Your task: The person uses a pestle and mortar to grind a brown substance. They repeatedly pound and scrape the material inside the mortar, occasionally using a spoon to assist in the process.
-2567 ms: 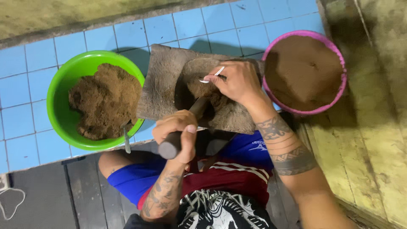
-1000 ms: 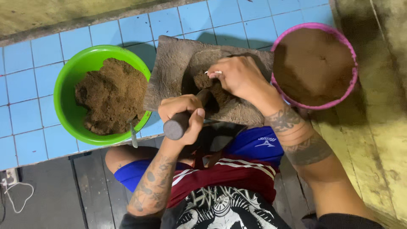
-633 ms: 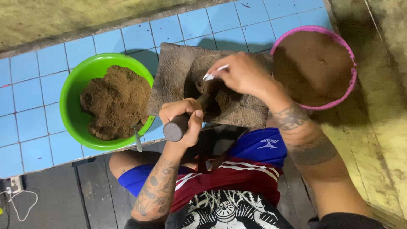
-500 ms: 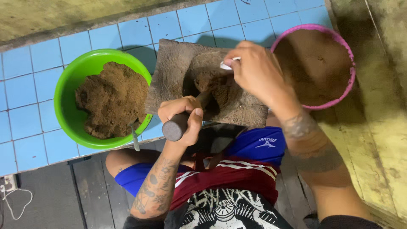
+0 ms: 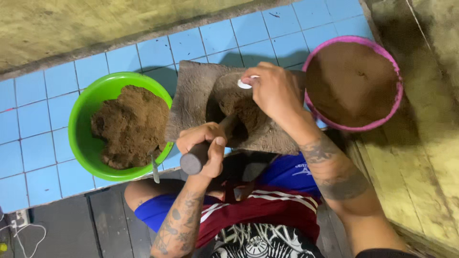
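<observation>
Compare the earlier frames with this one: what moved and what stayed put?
The right hand, pinching a small white spoon, lifted from the stone slab toward the pink bowl, then came back over the brown paste. The left hand kept gripping the pestle. The green bowl stayed put.

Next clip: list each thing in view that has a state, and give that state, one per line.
Left hand: closed around the pestle's handle.
Pestle: tilted, its head down in the stone mortar.
Right hand: pinching a small white spoon.
White spoon: held over the mortar.
Stone mortar: holds brown paste.
Green bowl: partly filled, brown clumps.
Pink bowl: nearly full, brown powder.
</observation>
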